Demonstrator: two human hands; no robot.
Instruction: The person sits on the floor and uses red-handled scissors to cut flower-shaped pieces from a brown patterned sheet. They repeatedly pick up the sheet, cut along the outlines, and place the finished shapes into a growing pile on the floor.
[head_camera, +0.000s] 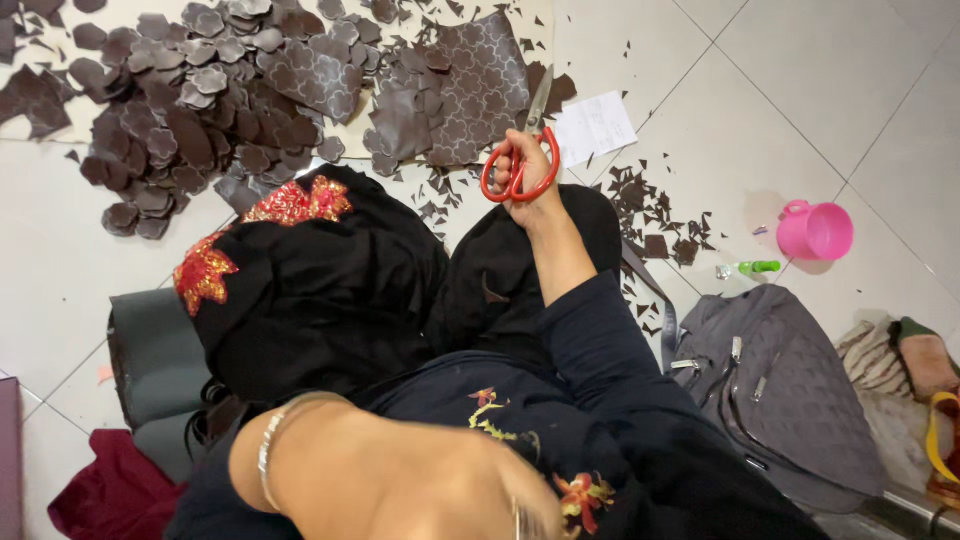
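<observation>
**Scissors held over the littered floor**

Bare tiled floor (790, 90) is free at the upper right; brown cut pieces (190, 110) crowd the upper left. The right hand (525, 165), arm stretched forward, grasps red-handled scissors (520, 170). The left hand (500, 500), bottom centre, is blurred; I cannot tell its grip.

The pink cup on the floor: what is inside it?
The pink cup stands upright on the white tiled floor. Only its pink inner wall shows; its bottom cannot be seen.
</observation>
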